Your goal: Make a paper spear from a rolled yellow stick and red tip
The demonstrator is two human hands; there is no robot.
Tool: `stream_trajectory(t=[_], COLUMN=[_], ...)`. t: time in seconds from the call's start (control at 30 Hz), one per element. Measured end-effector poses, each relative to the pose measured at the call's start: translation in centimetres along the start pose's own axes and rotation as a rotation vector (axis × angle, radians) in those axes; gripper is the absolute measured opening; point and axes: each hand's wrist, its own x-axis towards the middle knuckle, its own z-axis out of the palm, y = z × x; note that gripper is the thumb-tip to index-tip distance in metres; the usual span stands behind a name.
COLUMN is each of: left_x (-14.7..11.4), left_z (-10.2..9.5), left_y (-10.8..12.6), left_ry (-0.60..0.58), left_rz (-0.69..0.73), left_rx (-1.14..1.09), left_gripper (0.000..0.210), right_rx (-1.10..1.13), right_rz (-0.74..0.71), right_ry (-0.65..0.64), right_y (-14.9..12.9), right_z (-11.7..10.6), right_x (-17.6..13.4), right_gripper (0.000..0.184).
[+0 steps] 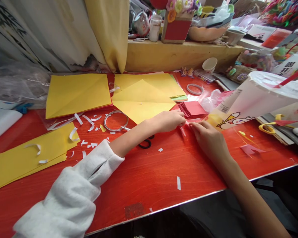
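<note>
My left hand [169,120] reaches across the table with its fingers pinched. Just to its right is my right hand [208,135], its thumb and fingers also closed together. Between the fingertips shows a thin, shiny reddish piece [183,131], perhaps clear plastic; its kind is hard to tell. Right behind both hands lies a stack of small red paper squares [194,109]. Scissors with black handles [145,144] lie partly hidden under my left forearm. A large yellow paper sheet [139,107] with fold lines spreads out behind the left hand.
A white drink cup [253,102] with a red straw leans in at the right. Tape rolls [116,129] and white paper scraps [91,145] lie left of my arm. Yellow strips [27,155] are at the far left. A crowded ledge [149,54] borders the red table [144,175].
</note>
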Motion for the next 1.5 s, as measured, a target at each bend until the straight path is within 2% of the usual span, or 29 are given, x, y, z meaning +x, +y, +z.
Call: stream_trajectory(t=[0.2,0.37,0.53,0.7,0.9,1.07,1.27,1.5], left_x=[0.0,0.1,0.2,0.2,0.1,0.1,-0.1,-0.3], left_z=[-0.2,-0.2,-0.1,0.0,0.0,-0.9,-2.7,-2.0], left_y=[0.4,0.1,0.0,0.0,0.1,0.1,0.1,0.0], left_ry=[0.051,0.006,-0.019,0.020,0.053,0.035,0.072,0.078], left_rz=[0.017,0.025,0.039,0.016,0.012,-0.018,-0.071,-0.027], left_rx=[0.170,0.138,0.160,0.143,0.160,0.170,0.186,0.264], left_gripper=[0.022,0.024,0.026,0.025,0.023,0.023,0.029,0.024], right_rx=[0.022,0.033,0.032,0.032,0.029,0.021,0.033,0.018], right_rz=[0.028,0.015,-0.013,-0.040,-0.001,-0.024,-0.028,0.003], right_ry=[0.014,-0.003,0.035,0.067,0.072,0.105,0.096,0.062], right_y=[-0.1,0.0,-0.1,0.0,0.0,0.0,0.0,0.0], right_z=[0.1,-0.1,0.0,0.3,0.3,0.3,0.4,0.3], right_x=[0.1,0.1,0.0,0.0,0.1,0.1,0.1,0.1], right_gripper=[0.023,0.026,0.027,0.024,0.020,0.018,0.020,0.020])
